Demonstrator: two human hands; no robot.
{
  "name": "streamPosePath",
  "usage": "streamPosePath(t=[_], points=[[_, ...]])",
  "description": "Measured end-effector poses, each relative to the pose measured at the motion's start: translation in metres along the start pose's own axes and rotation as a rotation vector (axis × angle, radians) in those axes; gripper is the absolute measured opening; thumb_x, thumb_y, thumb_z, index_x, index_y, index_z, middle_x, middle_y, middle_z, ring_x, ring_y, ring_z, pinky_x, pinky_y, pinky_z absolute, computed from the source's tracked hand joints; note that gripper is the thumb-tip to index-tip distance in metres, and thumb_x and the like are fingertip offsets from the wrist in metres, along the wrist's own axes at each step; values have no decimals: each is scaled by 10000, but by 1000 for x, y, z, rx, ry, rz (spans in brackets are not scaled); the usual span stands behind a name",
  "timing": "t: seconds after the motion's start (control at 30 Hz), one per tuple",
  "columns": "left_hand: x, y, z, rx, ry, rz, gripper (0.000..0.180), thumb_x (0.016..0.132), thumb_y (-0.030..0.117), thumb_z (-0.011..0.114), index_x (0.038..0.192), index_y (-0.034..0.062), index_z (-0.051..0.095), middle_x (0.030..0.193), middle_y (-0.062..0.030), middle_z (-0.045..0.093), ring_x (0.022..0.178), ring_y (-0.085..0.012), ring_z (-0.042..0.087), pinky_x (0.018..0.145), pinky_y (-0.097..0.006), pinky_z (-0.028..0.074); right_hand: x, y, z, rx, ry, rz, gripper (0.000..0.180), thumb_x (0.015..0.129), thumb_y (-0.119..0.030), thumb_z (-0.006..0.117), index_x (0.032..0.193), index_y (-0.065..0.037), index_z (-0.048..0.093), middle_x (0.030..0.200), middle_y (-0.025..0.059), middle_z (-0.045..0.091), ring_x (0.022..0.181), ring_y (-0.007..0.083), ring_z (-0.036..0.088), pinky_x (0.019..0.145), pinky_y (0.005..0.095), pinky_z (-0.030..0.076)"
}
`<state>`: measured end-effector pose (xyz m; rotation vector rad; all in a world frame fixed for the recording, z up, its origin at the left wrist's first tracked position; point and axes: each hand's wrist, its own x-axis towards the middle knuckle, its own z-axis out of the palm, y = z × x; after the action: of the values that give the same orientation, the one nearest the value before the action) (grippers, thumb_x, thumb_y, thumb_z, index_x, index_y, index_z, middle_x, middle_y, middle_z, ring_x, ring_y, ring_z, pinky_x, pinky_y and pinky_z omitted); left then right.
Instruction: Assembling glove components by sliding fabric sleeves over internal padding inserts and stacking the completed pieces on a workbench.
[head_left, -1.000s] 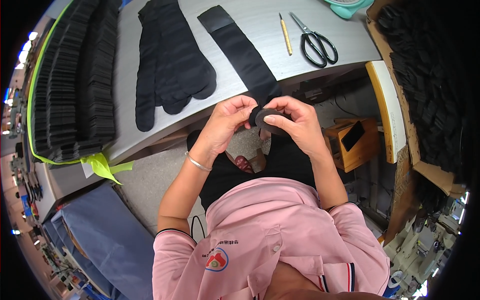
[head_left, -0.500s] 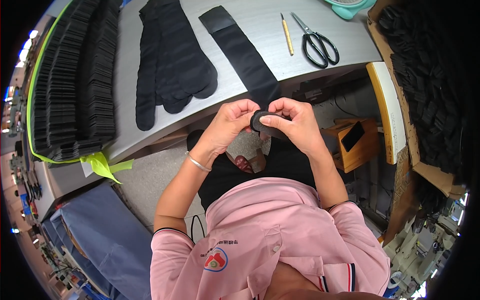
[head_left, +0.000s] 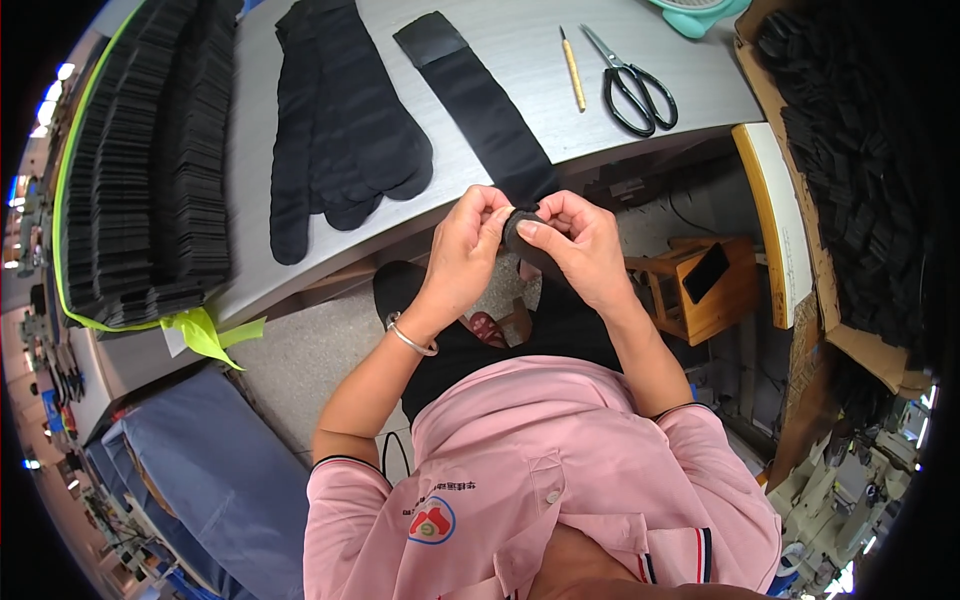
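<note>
A long black fabric strap [head_left: 478, 105] lies across the table with a smoother, shinier panel at its far end. Its near end hangs over the table edge into both of my hands. My left hand [head_left: 463, 248] pinches the edge of this end between thumb and fingers. My right hand [head_left: 585, 248] grips it just beside, the thumb pressed flat on a dark grey, fuzzy-looking face. The fingertips nearly meet, and the fabric between them looks bunched or folded. Fingers behind the cloth are partly hidden.
Several black fabric pieces with rounded ends [head_left: 350, 120] lie left of the strap. Further left stand tight stacks of black pieces [head_left: 150, 160] bound with a yellow-green band. Scissors [head_left: 638, 95] and a pointed wooden-handled tool [head_left: 573, 72] lie right. A cardboard box [head_left: 870, 350] holds black pieces.
Both hands have moved slightly up toward the table edge. My left wrist has turned, and my right thumb now covers more of the strap's end. The strap has shifted slightly left.
</note>
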<state>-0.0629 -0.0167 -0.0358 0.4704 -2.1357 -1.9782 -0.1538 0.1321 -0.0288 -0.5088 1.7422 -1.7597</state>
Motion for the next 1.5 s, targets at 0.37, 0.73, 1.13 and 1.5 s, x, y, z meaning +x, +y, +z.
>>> streamPosePath(t=[0.37, 0.73, 1.13, 1.5], points=[[-2, -17, 40, 317, 367, 248, 118, 980, 106, 586, 972, -1, 538, 859, -133, 604, 743, -272, 575, 684, -359, 473, -2, 17, 17, -408, 350, -228, 180, 814, -29, 716, 879, 5, 551, 743, 71, 583, 631, 110, 551, 575, 280, 452], [8, -4, 7, -165, -88, -104, 100, 912, 103, 708, 969, 29, 670, 850, 17, 673, 737, -31, 572, 649, -182, 442, -1, 23, -26, -213, 26, -230, 147, 874, 9, 673, 956, -10, 552, 830, -9, 562, 745, 49, 522, 642, 226, 451], [18, -5, 4, -477, -292, -305, 170, 856, 89, 771, 973, 47, 656, 881, 8, 658, 769, -42, 599, 680, -172, 466, -6, 23, -35, -214, 4, -207, 170, 849, 6, 715, 955, -11, 583, 936, 37, 620, 869, 86, 585, 781, 239, 483], [11, 5, 25, -119, -109, -118, 130, 882, 31, 701, 893, 1, 575, 767, -39, 610, 656, -72, 581, 559, -214, 486, -14, 20, -15, -507, 299, -295, 186, 817, -19, 704, 966, -4, 594, 895, 115, 661, 861, 284, 648, 764, 357, 504]])
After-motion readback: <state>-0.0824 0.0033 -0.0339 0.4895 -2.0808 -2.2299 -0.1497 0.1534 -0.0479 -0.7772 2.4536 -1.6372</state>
